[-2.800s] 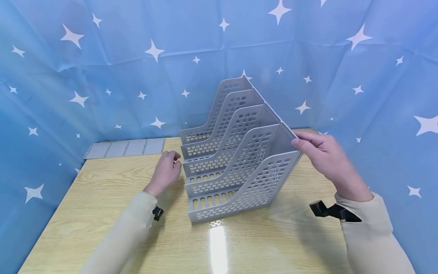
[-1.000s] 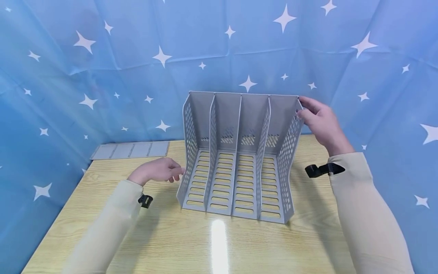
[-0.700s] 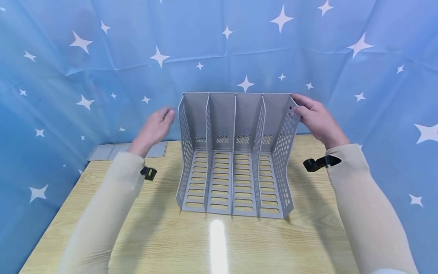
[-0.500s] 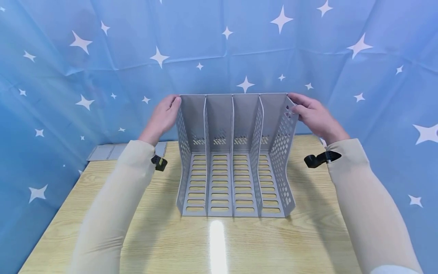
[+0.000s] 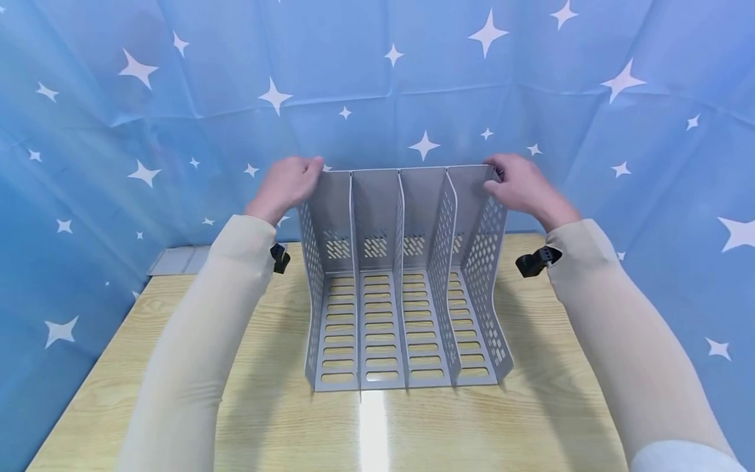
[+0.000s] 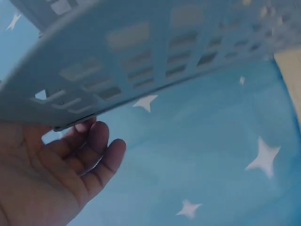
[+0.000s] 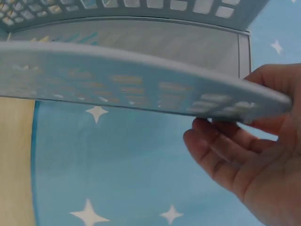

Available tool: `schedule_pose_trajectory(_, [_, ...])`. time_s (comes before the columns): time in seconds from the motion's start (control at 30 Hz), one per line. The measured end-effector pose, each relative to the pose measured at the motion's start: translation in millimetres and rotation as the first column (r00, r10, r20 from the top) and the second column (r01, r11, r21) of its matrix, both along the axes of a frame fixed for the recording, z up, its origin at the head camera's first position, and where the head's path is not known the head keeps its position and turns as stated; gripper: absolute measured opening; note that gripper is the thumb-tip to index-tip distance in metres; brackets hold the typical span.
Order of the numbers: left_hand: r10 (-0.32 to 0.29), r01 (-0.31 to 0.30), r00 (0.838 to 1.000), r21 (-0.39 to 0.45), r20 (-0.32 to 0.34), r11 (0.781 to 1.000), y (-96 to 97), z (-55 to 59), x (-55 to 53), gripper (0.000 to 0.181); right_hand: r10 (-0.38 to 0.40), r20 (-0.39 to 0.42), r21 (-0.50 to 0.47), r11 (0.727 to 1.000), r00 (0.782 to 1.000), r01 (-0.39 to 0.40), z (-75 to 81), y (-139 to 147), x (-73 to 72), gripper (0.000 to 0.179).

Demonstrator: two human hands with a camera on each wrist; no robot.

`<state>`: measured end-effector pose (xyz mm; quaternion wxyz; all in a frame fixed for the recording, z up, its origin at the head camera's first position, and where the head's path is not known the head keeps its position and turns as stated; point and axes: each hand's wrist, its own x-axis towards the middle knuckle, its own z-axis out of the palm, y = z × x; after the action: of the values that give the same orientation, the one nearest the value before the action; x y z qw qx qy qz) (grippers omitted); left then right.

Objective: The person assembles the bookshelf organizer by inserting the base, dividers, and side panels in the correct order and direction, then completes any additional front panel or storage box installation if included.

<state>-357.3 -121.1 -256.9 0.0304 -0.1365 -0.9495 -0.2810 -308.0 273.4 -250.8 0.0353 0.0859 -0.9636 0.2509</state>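
A grey plastic file organizer (image 5: 375, 203) with several upright slots stands on the table, its open front facing me. My left hand (image 5: 287, 185) grips its top left back corner, the thumb on the inner side. The wrist view shows the fingers of that hand (image 6: 61, 165) curled behind the perforated side wall (image 6: 141, 47). At the top right back corner my right hand (image 5: 525, 185) pinches the side panel, thumb in front. In the right wrist view the fingers of this hand (image 7: 235, 146) bend behind the side panel (image 7: 136, 84).
A flat grey panel strip (image 5: 177, 260) lies at the table's back left, partly covered by my left sleeve. The wooden table (image 5: 436, 432) reaches back to a blue curtain (image 5: 377, 78) with white stars, which also hangs along both sides.
The organizer has turned from facing left to facing me, and lately shifted slightly nearer. My left hand rose from beside its lower left to grip the top left corner; the right hand kept its hold.
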Motion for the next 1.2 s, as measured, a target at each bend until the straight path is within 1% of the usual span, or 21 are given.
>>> schedule_pose_trajectory(0.07, [-0.024,0.026,1.0,-0.097,0.018,0.995,3.2,4.7,-1.6,0.055,0.002,0.008,0.09,0.996,1.0,-0.003,4.2,-5.0,-5.0,0.053])
schedule_pose_trajectory(0.1, [-0.031,0.035,0.999,-0.131,0.035,0.991,4.8,6.8,-3.0,0.056,0.006,0.025,0.113,0.994,1.0,-0.009,5.9,-6.5,-7.8,0.053])
schedule_pose_trajectory(0.2, [-0.047,0.065,0.995,-0.2,0.089,0.978,6.9,11.6,-9.1,0.066,0.022,0.077,0.164,0.986,0.997,-0.034,9.1,-11.0,-16.0,0.053])
schedule_pose_trajectory(0.3, [-0.08,0.108,0.989,-0.239,0.126,0.965,6.2,11.8,-15.4,0.077,0.033,0.117,0.172,0.984,0.993,-0.053,8.8,-14.5,-22.5,0.054])
schedule_pose_trajectory(0.4, [-0.108,0.144,0.983,-0.255,0.15,0.956,6.1,10.6,-18.5,0.082,0.041,0.126,0.175,0.983,0.991,-0.063,7.7,-16.4,-26.7,0.052])
schedule_pose_trajectory(0.5, [-0.123,0.165,0.978,-0.266,0.168,0.95,6.2,9.0,-19.6,0.084,0.054,0.128,0.179,0.981,0.99,-0.077,6.9,-17.3,-28.7,0.05])
schedule_pose_trajectory(0.6, [-0.139,0.188,0.973,-0.279,0.186,0.942,6.8,7.5,-20.1,0.084,0.053,0.137,0.185,0.98,0.989,-0.078,6.0,-17.3,-29.3,0.053])
schedule_pose_trajectory(0.73, [-0.161,0.211,0.969,-0.288,0.187,0.934,8.7,6.5,-20.4,0.08,0.035,0.148,0.19,0.98,0.988,-0.064,4.7,-17.1,-30.0,0.058])
schedule_pose_trajectory(0.87, [-0.168,0.212,0.97,-0.276,0.173,0.938,10.4,7.3,-19.7,0.077,0.025,0.147,0.191,0.98,0.989,-0.053,3.9,-17.6,-31.3,0.059])
schedule_pose_trajectory(1.0, [-0.157,0.202,0.971,-0.269,0.18,0.942,11.9,8.1,-20.0,0.075,0.031,0.141,0.184,0.981,0.99,-0.057,3.6,-17.6,-31.3,0.058])
schedule_pose_trajectory(1.1, [-0.147,0.197,0.97,-0.275,0.193,0.941,12.3,8.3,-20.9,0.074,0.056,0.131,0.162,0.984,0.99,-0.077,5.4,-16.8,-29.0,0.052])
schedule_pose_trajectory(1.2, [-0.134,0.198,0.966,-0.296,0.221,0.934,11.3,8.9,-20.8,0.076,0.079,0.115,0.14,0.985,0.99,-0.095,8.7,-15.3,-24.9,0.042])
